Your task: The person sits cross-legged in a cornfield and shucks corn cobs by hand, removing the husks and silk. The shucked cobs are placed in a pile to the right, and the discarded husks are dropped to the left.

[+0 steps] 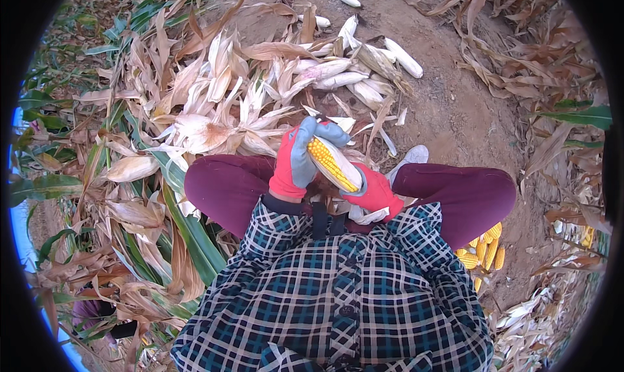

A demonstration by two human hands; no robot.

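A corn cob (pixel 332 163) is held at a slant in front of my lap. Yellow kernels show along its left side, while pale husk still covers its right side. My left hand (pixel 298 156), in a red and grey work glove, is closed around the upper end with the fingers curled over the top. The lower end rests in my right hand (pixel 375 191), in a red glove, whose fingers are partly hidden by the cob. A strip of pale husk (pixel 368 216) lies at the right wrist.
Several ears in pale husk (pixel 338 73) lie on the soil ahead, beside loose dry husks (pixel 201 131). Husked yellow cobs (pixel 484 250) are piled beyond my right knee. Corn stalks with green leaves (pixel 188 235) stand at left, dry leaves (pixel 520 53) at right.
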